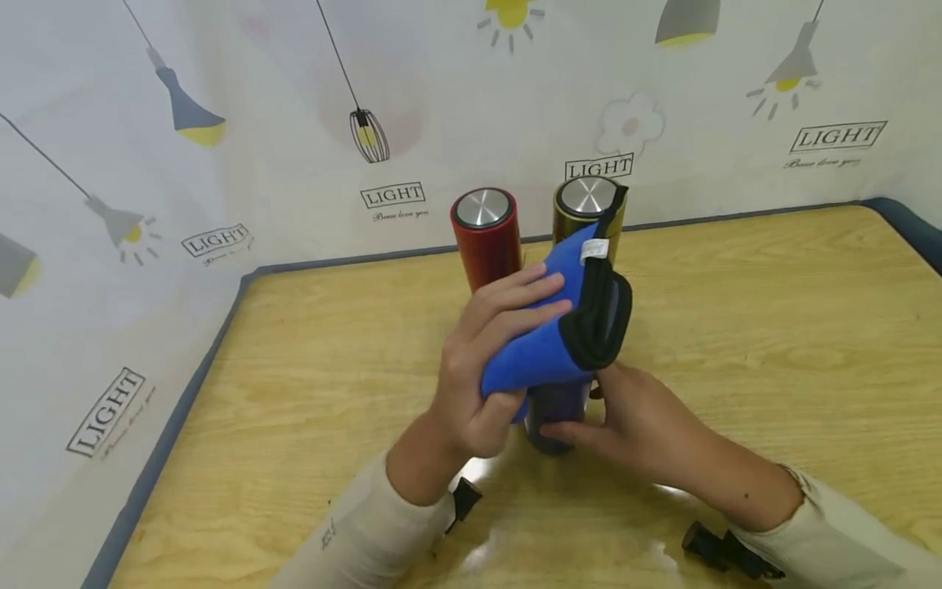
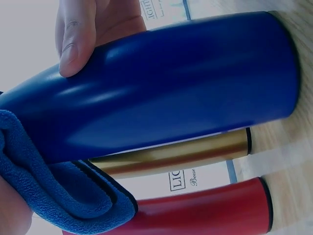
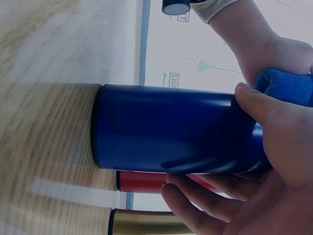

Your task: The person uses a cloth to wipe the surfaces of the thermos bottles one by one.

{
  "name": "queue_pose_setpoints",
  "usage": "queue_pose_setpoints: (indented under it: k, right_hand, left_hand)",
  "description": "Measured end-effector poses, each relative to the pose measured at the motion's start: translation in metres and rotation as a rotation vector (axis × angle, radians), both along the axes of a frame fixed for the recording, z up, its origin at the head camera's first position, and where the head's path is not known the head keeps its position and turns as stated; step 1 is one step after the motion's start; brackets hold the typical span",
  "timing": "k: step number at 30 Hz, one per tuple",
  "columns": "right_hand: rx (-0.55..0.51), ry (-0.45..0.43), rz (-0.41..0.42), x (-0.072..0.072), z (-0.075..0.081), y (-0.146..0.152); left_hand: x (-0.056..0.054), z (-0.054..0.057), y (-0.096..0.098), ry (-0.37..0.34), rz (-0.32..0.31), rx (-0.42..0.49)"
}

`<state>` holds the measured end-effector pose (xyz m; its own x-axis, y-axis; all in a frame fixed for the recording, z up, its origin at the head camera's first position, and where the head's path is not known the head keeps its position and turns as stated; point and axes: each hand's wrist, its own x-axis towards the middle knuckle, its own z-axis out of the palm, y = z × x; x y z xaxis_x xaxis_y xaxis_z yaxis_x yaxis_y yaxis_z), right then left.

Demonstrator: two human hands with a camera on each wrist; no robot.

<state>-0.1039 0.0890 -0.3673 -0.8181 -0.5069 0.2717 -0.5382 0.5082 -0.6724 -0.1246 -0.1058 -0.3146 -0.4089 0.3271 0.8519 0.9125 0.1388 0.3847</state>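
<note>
A blue thermos bottle (image 3: 166, 129) stands on the table, its dark base at the tabletop. My right hand (image 1: 640, 417) grips it at its upper part, thumb on one side and fingers on the other. My left hand (image 1: 474, 368) holds a folded blue cloth (image 1: 533, 356) with black edging and a white tag over the top of the bottle. In the head view the cloth hides the bottle's top. The left wrist view shows the cloth's fold lying against the side of the blue thermos.
Behind the hands stand a red thermos bottle (image 1: 489, 249) and a gold thermos bottle (image 1: 562, 222), both with silver lid tops. The wooden table (image 1: 773, 327) meets a patterned wall covering (image 1: 471, 98) at the back and left.
</note>
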Motion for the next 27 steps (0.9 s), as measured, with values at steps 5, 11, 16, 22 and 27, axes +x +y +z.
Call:
queue_pose_setpoints:
  k: [5,11,16,22,27]
  right_hand:
    - [-0.004,-0.014,-0.004,-0.0007,0.0008,0.0003]
    - [-0.001,-0.022,-0.003,0.0,0.0003,0.0]
    - [-0.002,0.005,-0.008,0.0011,-0.0014,0.0]
    - [0.002,-0.016,-0.001,0.0023,-0.0015,0.0001]
    - [-0.003,0.006,-0.007,0.0016,-0.0009,-0.0004]
  left_hand:
    - [0.0002,-0.0003,0.001,-0.017,0.009,0.005]
    - [0.002,-0.0015,0.0012,-0.019,0.027,0.0]
    - [0.0028,-0.0036,0.0012,-0.023,0.036,-0.001]
    - [0.0045,-0.0053,0.0011,-0.03,0.04,-0.001]
    - [0.0032,-0.0041,0.0012,-0.028,0.039,0.0]
